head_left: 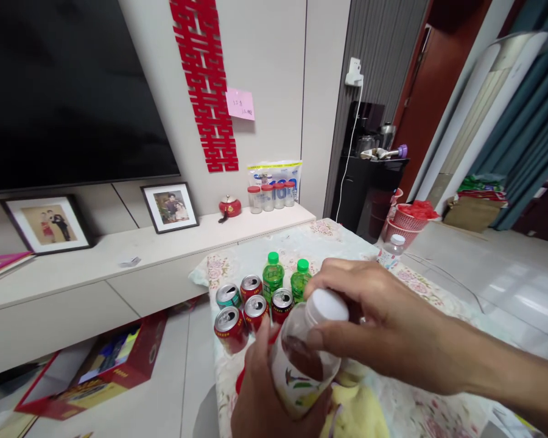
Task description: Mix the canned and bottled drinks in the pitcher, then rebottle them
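Note:
A clear plastic bottle (296, 371) with a printed label and dark reddish-brown contents is held tilted over the table. My left hand (260, 395) wraps round its body from below. Thumb and fingers of my right hand (374, 310) close round its white cap (327, 306), which sits on the bottle's neck. Just beyond stand several opened drink cans (229, 328) and two green-capped bottles (273, 277), one partly behind my right fingers. A yellow cloth (360, 410) lies below the hands, and a red thing beside my left hand is mostly covered.
A flowered cloth covers the table (420, 389). A clear white-capped container (393, 249) stands to the right, near pink baskets (406, 222). Behind is a low cabinet (164, 261) with framed photos (170, 207) and red-lidded jars (267, 198). An open red box (105, 371) sits at lower left.

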Tool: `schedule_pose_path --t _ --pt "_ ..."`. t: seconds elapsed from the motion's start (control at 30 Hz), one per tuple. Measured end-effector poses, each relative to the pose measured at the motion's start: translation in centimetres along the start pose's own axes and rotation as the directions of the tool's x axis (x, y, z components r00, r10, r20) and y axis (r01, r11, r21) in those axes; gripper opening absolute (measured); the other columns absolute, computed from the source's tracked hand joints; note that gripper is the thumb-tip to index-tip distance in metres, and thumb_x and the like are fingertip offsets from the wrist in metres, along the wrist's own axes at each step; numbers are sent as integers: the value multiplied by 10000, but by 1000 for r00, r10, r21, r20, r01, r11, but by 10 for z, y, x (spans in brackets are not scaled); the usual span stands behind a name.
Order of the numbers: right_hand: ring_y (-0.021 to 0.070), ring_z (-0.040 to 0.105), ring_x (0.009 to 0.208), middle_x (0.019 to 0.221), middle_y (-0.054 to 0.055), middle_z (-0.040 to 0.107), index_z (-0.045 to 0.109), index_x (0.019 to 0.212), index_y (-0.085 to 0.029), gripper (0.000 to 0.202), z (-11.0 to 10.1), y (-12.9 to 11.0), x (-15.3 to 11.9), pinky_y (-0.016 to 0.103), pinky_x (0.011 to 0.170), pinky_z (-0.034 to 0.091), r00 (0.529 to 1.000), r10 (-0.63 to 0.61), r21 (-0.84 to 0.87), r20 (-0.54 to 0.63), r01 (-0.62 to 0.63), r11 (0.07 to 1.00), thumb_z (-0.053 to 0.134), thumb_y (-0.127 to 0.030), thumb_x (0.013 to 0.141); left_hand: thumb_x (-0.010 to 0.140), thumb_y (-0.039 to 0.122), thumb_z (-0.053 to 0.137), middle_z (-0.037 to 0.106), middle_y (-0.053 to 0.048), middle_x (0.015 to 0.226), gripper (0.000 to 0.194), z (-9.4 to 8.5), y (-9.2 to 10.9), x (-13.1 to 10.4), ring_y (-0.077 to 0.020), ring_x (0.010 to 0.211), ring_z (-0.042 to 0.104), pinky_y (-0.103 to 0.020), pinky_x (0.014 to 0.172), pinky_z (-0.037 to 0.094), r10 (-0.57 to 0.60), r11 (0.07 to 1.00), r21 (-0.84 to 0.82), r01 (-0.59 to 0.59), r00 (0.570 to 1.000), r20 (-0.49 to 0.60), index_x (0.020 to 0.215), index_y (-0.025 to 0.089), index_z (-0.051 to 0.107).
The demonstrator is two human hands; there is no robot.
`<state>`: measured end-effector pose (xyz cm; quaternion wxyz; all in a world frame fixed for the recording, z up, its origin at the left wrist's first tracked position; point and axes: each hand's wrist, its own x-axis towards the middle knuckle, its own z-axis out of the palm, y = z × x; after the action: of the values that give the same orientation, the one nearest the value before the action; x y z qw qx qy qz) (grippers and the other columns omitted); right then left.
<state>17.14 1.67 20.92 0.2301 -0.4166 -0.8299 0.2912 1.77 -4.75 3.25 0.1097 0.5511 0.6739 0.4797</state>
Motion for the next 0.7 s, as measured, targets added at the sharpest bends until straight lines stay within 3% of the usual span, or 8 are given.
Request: schedule_pose_path --t 0.13,0.33,0.4,0.47,0.53,0.57,0.63,0.7 --pt "127 551 754 809 -18 577 658 774 -182 162 9 19 4 270 692 417 991 -91 14 98 90 996 735 -277 881 710 399 725 768 -26 1216 691 -5 -2 3 -334 1103 755 -434 876 625 -82 997 30 78 976 202 1369 352 520" --pt "174 586 873 925 29 608 681 1011 -174 265 10 54 10 304 802 445 953 -253 64 165 246 967 592 -425 1009 721 335 659 721 -61 1323 664 -17 -2 14 -327 1157 714 -429 928 581 -28 998 62 4 921 389 1370 314 519" --pt "192 601 889 943 48 633 661 1006 -186 315 14 55 9 324 813 447 958 -225 -30 179 234 972 492 -448 1053 729 345 655 723 -80 1306 682 -17 1 16 -333 1174 698 -438 959 565 -50 996 94 10 898 436 1391 289 500" --pt "203 602 804 880 66 657 629 919 -194 398 23 54 6 339 737 426 987 -53 -231 153 88 969 389 -468 1078 742 360 655 713 -99 1322 678 -16 5 16 -345 1235 663 -445 997 543 -76 989 150 4 876 476 1395 264 499" --pt "196 559 669 779 74 660 589 845 -203 447 32 54 3 344 640 355 990 127 -427 66 -87 900 329 -478 1082 757 368 656 701 -107 1341 645 -15 9 15 -343 1261 645 -438 999 535 -96 982 190 -5 849 520 1376 249 517" --pt "188 526 619 736 70 652 573 821 -208 452 36 56 2 347 615 317 987 161 -487 28 -127 864 313 -472 1081 762 375 662 704 -105 1332 622 -14 11 13 -338 1246 650 -431 983 538 -105 981 196 -3 836 538 1356 248 533" --pt "171 472 574 688 53 630 542 785 -219 452 40 63 0 352 606 281 995 99 -526 9 -80 847 282 -442 1080 757 395 691 725 -88 1275 581 -12 12 11 -326 1182 677 -419 941 546 -106 985 173 9 822 559 1308 259 567" --pt "154 429 548 641 21 580 498 742 -230 454 39 73 -1 343 597 277 999 -40 -489 25 47 871 252 -413 1078 744 427 726 735 -84 1242 571 -11 13 10 -329 1149 688 -420 928 543 -59 994 108 -1 831 553 1276 272 588"
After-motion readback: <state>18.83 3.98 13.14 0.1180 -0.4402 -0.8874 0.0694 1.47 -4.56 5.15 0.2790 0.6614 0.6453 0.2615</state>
